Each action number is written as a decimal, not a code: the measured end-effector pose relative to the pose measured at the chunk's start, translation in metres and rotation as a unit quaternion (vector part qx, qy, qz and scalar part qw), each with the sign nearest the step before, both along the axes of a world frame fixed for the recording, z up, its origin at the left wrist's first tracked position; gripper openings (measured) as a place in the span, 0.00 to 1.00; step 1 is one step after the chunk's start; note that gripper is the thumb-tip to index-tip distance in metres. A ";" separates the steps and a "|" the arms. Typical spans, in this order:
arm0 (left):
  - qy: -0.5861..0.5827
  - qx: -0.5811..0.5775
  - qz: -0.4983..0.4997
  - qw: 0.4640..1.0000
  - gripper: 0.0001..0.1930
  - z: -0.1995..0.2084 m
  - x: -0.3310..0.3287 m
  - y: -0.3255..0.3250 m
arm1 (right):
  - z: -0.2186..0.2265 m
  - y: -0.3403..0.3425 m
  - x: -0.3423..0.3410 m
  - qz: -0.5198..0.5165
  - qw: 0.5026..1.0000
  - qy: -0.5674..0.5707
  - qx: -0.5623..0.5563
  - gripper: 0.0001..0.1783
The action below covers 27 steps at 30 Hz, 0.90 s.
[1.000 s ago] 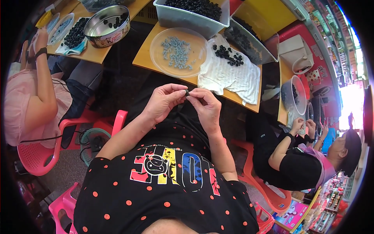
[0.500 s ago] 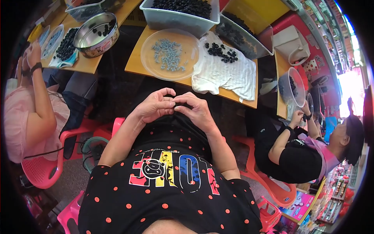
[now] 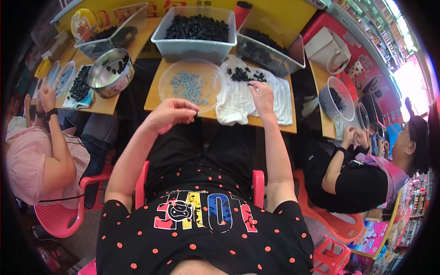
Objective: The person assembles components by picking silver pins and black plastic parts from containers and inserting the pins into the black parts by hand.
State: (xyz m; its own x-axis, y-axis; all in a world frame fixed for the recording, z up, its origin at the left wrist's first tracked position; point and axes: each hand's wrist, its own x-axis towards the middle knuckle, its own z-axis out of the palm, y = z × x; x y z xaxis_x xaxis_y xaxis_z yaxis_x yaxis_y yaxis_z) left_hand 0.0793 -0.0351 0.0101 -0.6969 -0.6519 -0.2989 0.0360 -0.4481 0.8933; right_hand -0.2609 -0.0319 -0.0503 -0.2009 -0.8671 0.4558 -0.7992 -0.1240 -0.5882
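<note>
My left hand is closed in a pinch near the table's front edge, with a small black piece at its fingertips. Stretched forward over a white cloth, my right hand has its fingertips pinched on another small dark piece. Beyond those fingers lies a loose group of black pieces on the cloth. Left of the cloth, a round clear shallow tray holds many tiny grey-blue parts. What exactly the pieces are is too small to tell.
A large clear bin full of black pieces stands behind the tray, a second bin to its right. On the left table is a metal tin. One person sits at left, another at right, both working by hand.
My hands have parted. The right reached forward and right to the black pieces on the cloth; the left moved slightly forward and left. The view has shifted, showing more of the tables' far side.
</note>
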 end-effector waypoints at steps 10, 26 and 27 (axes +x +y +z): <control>-0.019 -0.219 0.261 0.940 0.16 0.073 -0.032 -0.216 | -0.029 -0.029 -0.014 -0.092 0.982 0.164 0.020 0.11; 0.042 -0.263 0.118 0.957 0.09 0.011 -0.095 -0.002 | 0.040 0.059 0.066 0.217 0.734 -0.644 0.002 0.11; 0.063 -0.255 0.128 0.956 0.10 0.011 -0.097 0.007 | 0.042 0.064 0.072 0.216 0.734 -0.643 0.004 0.11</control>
State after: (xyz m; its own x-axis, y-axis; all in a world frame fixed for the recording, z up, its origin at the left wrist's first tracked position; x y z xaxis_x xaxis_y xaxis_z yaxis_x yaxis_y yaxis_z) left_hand -0.0175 -0.0286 0.0214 -0.5045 -0.8445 0.1798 0.2088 0.0828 0.9744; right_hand -0.1891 0.0320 -0.0079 -0.1656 -0.9783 0.1246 0.5322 -0.1950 -0.8238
